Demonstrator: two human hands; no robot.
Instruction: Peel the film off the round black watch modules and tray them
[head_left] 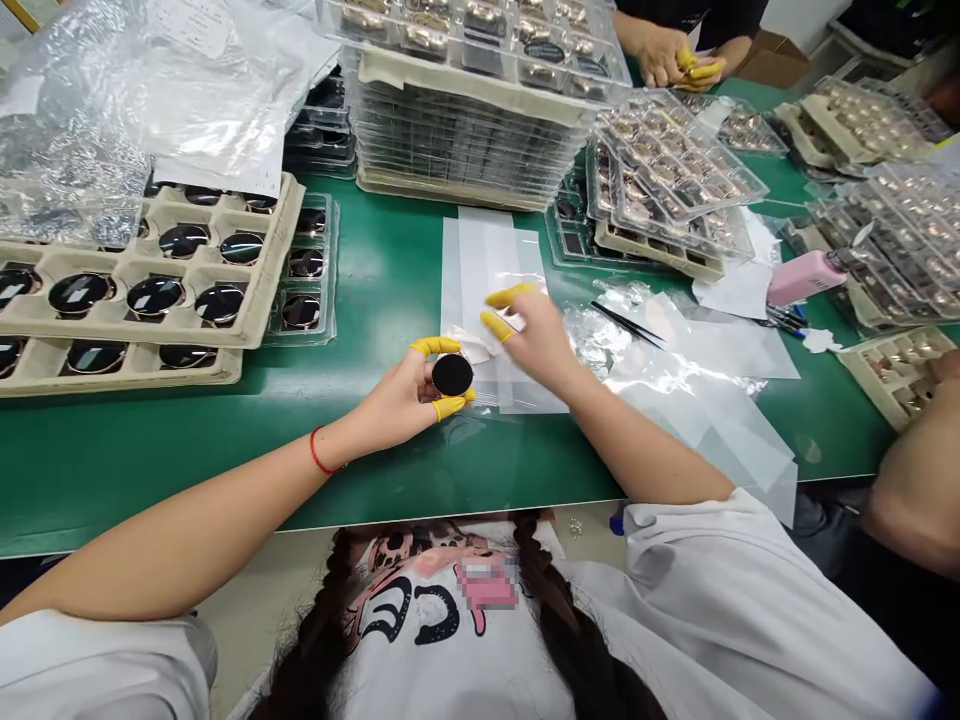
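My left hand (397,395) grips a round black disc (452,375) between yellow-cotted thumb and fingers, its flat face turned up. A crumpled piece of white film (469,345) lies against the disc's upper edge. My right hand (532,335), also with yellow finger cots, pinches the far end of that film just above the disc. Beneath both hands lies a stack of translucent white sheets (480,270) on the green mat (150,460). The disc's underside is hidden.
Beige trays of black round pieces (112,340) fill the left; stacked clear trays (465,130) stand ahead. Tweezers (626,323), a pink bottle (802,278) and plastic film lie right. A co-worker's hands (675,55) and another's arm (915,480) are nearby.
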